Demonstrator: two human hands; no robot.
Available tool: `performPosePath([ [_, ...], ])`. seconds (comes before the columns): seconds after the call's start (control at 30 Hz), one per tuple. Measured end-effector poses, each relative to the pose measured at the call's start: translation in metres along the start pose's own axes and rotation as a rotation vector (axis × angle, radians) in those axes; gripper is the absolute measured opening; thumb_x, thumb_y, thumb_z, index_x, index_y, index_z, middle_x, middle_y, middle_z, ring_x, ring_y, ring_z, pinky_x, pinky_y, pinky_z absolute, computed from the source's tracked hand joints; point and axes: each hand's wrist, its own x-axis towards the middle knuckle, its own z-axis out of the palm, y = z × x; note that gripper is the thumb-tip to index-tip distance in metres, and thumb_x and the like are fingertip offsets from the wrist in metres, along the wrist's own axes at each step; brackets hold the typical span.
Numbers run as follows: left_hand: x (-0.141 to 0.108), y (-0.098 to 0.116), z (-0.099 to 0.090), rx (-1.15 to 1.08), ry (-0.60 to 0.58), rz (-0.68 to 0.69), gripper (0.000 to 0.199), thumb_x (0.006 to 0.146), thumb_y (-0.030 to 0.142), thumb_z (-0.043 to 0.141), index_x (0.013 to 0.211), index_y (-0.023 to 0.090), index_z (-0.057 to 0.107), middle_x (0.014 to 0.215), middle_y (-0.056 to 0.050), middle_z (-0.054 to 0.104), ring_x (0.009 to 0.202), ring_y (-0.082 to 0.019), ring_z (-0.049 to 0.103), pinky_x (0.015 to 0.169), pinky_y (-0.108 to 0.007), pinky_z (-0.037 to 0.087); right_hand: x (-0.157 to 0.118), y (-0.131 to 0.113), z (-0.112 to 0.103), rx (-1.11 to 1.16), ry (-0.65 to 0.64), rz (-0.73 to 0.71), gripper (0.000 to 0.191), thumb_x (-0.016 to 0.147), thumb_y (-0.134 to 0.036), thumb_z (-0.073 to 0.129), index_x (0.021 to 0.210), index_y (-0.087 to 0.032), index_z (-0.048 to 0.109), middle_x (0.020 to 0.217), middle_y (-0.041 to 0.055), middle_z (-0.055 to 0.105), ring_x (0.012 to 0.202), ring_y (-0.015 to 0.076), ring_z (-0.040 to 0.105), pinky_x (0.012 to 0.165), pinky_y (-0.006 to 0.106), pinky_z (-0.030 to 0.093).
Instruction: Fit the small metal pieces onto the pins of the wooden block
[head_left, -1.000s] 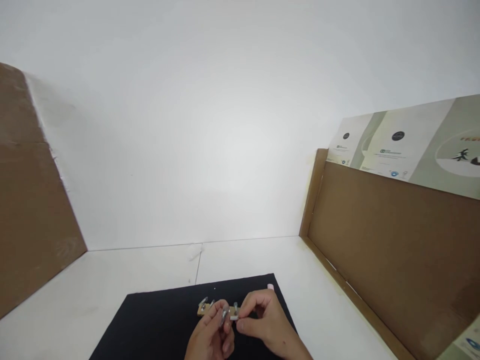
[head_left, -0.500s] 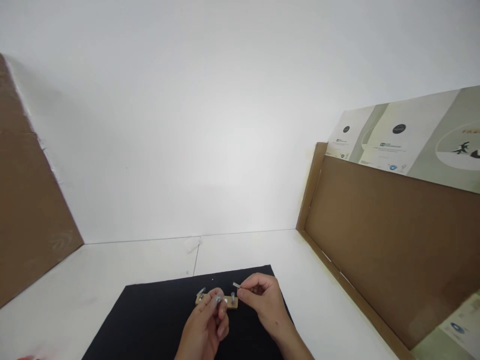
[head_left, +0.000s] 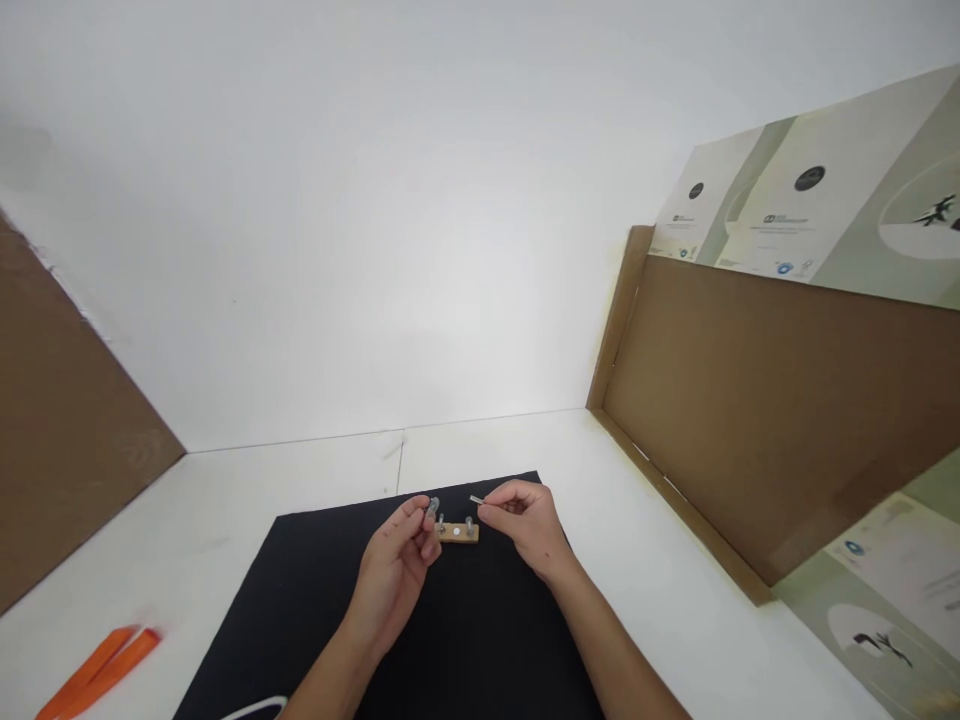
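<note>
My left hand (head_left: 396,558) pinches a small clear, shiny piece (head_left: 433,506) between thumb and fingertips. Between thumb and forefinger of my right hand (head_left: 526,525) is a thin metallic strip (head_left: 476,499), its tip pointing left. A small wooden block (head_left: 459,533) lies on the black mat (head_left: 480,620), between and just beyond the hands. It bears a white round spot and upright metallic or clear fittings, one near each end. The fingers of my left hand lie by the block's left end and may hide part of it.
An orange strap-like item (head_left: 97,672) lies on the white table (head_left: 225,500) at lower left. A white cord (head_left: 259,706) shows near my left forearm. Cardboard panels (head_left: 780,400) stand at both sides, before a white wall.
The view has tilted down, bringing the orange item and white cord further into sight. My left hand has shifted left relative to the block, uncovering its middle. Both hands keep their small pieces.
</note>
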Motion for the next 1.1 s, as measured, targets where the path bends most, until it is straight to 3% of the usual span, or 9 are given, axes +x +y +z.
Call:
performPosePath([
  [0.27,-0.003,-0.001,0.002,0.133,-0.111,-0.025,0.023,0.079,0.030,0.073,0.089,0.015,0.059,0.075,-0.001,0.063,0.056,-0.008,0.047,0.055,-0.021,0.039,0.001,-0.002,0.000,0.011,-0.009,0.003,0.014,0.061,-0.025,0.084,0.065,-0.019,0.072,0.063,0.0012,0.069,0.057,0.0142,0.059,0.055,0.026,0.045],
  [0.43,-0.005,-0.005,0.002,0.303,-0.162,-0.041,0.030,0.084,0.040,0.066,0.100,0.015,0.060,0.085,-0.004,0.067,0.061,-0.009,0.050,0.061,-0.023,0.040,0.001,-0.001,-0.001,0.015,-0.014,-0.015,0.014,0.062,-0.026,0.084,0.066,-0.019,0.072,0.062,0.0007,0.068,0.056,0.0137,0.058,0.054,0.026,0.045],
  [0.53,-0.003,-0.010,0.000,0.524,-0.170,0.005,0.032,0.086,0.045,0.061,0.098,0.016,0.063,0.076,-0.001,0.064,0.059,-0.010,0.049,0.058,-0.023,0.038,0.001,-0.001,-0.002,0.012,-0.019,-0.015,0.014,0.062,-0.026,0.084,0.066,-0.019,0.072,0.062,0.0007,0.068,0.056,0.0137,0.059,0.055,0.026,0.045],
  [0.63,-0.002,-0.014,-0.001,0.851,-0.139,0.113,0.033,0.087,0.047,0.056,0.089,0.016,0.067,0.063,0.002,0.058,0.057,-0.013,0.049,0.055,-0.024,0.036,0.001,-0.002,-0.002,0.006,-0.020,-0.011,0.014,0.062,-0.026,0.084,0.066,-0.019,0.072,0.064,0.0012,0.069,0.058,0.0146,0.060,0.056,0.026,0.047],
  [0.77,-0.001,-0.018,-0.005,1.138,-0.081,0.269,0.032,0.089,0.044,0.050,0.092,0.019,0.068,0.082,-0.003,0.068,0.074,-0.019,0.060,0.067,-0.028,0.043,0.000,-0.004,-0.003,0.015,-0.033,-0.014,0.013,0.062,-0.025,0.084,0.067,-0.019,0.073,0.066,0.0020,0.070,0.061,0.0157,0.063,0.058,0.027,0.048],
  [1.1,0.000,-0.038,-0.016,1.322,-0.036,0.316,0.021,0.090,0.032,0.047,0.094,0.021,0.064,0.086,-0.004,0.072,0.078,-0.022,0.066,0.074,-0.032,0.046,0.000,-0.002,-0.003,0.008,-0.035,-0.029,0.014,0.063,-0.027,0.084,0.066,-0.020,0.072,0.065,0.0016,0.070,0.060,0.0161,0.063,0.057,0.027,0.049],
])
